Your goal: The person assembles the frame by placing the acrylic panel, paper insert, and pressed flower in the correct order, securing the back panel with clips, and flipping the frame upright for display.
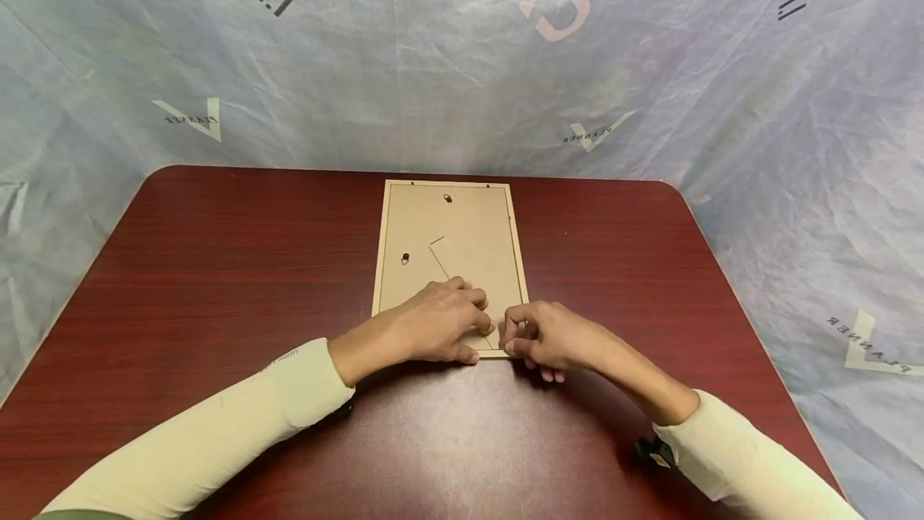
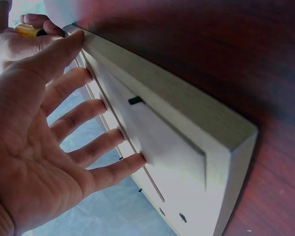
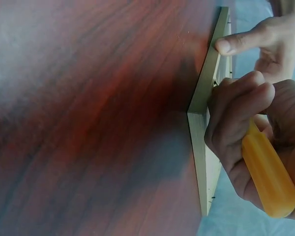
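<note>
A light wooden picture frame [image 1: 480,223] lies with its backing side up on the table. Fingertips of my left hand [image 1: 440,321] rest spread on the backing board, while its thumb lies at the near edge of the frame. At the near right corner, my right hand [image 1: 559,337] curls its fingers round a tool with a yellow handle [image 3: 270,177]; the tool's working end is hidden by the fingers. A stand strip [image 1: 451,255] runs slantwise across the backing, partly under my left hand. Small black tabs [image 2: 135,100] stick out along the inner edge of the frame.
The dark red wooden table [image 1: 253,263] has rounded far corners. Two small hanging rings sit on the backing, one hanging ring [image 1: 447,199] near the far edge. Grey printed sheeting [image 1: 433,62] hangs behind the table and along its sides.
</note>
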Demonstrator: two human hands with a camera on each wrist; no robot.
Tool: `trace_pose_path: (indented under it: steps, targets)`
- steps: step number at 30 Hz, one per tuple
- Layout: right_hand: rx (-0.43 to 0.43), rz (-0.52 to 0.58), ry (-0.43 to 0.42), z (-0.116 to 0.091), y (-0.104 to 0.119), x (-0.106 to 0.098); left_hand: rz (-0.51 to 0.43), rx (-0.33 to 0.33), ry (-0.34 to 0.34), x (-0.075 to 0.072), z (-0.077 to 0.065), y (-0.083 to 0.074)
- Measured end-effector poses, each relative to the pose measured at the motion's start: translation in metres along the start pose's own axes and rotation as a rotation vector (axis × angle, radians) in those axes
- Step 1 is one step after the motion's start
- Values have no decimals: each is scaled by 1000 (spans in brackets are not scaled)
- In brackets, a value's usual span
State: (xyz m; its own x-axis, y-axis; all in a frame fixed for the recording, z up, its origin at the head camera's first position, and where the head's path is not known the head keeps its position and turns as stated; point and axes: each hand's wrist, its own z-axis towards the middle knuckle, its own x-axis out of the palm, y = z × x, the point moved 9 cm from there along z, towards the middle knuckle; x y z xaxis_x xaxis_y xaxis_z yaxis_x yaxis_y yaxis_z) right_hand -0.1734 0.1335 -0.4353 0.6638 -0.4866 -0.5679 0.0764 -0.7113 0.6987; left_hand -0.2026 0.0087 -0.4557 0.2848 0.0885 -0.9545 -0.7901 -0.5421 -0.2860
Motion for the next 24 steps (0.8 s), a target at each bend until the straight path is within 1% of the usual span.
trace_pose_path:
  steps: [2, 4, 8, 10, 12, 13, 15, 17, 19, 20, 21, 24]
  targets:
    - [24, 13, 18, 2, -1, 0, -7, -4, -3, 2, 1, 3]
    - [43, 17, 28, 5, -3, -2, -15, 1, -11, 10, 4, 9]
    - [67, 4, -1, 10, -8, -11, -1, 17, -15, 25, 10, 18]
    - [67, 17, -12, 12, -11, -15, 2, 20, -10, 28, 12, 19]
    - [49, 54, 12, 13, -12, -15, 2, 19, -11, 27, 11, 20]
    - [39, 79, 32, 12, -13, -14, 9, 11, -3, 23, 10, 16]
    - [4, 119, 77, 11, -11, -9, 18, -7, 9, 8, 3, 6]
    - [-29, 149, 116, 8, -11, -4, 31, -22, 27, -8, -3, -8]
    - [-58, 162, 134, 6, -9, 0, 41, -38, 40, -24, -9, -20]
    - [-69, 167, 138, 6, -8, 1, 37, -41, 40, -29, -11, -23]
    - [-74, 171, 138, 5, -8, 1, 33, -47, 43, -31, -12, -25]
    - [-75, 174, 129, 5, -10, 1, 32, -37, 29, -30, -12, -23]
